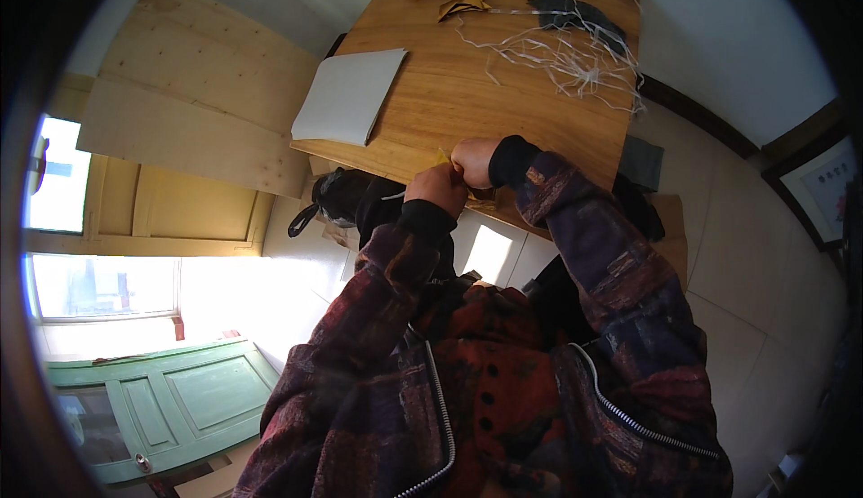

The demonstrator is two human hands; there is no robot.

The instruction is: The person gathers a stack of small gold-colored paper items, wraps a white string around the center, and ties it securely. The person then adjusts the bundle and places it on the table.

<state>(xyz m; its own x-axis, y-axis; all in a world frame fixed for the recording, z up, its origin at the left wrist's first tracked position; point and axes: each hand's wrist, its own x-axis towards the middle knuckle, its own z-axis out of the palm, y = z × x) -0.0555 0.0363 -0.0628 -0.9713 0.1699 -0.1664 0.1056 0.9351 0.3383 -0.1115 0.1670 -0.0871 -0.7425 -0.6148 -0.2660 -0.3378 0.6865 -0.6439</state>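
Note:
My left hand [437, 191] and my right hand [476, 160] meet at the near edge of the wooden table [503, 93]. Between them is a small piece of gold paper [443, 155], pinched by both hands. Most of it is hidden behind my fingers; a yellow tip shows above, and some gold shows below the right hand. Just left of my hands, a stack of white paper [349, 95] lies on the table. Beyond, at the far edge, are several folded gold paper pieces [463, 4], the nearest with pointed corners.
A loose tangle of white strings [584, 71] spreads over the far right of the table, partly on a dark grey cloth [575, 17]. A black bag [340, 197] is below the table's left edge. Wooden boards [198, 84] lean at the left, above a green door [171, 399].

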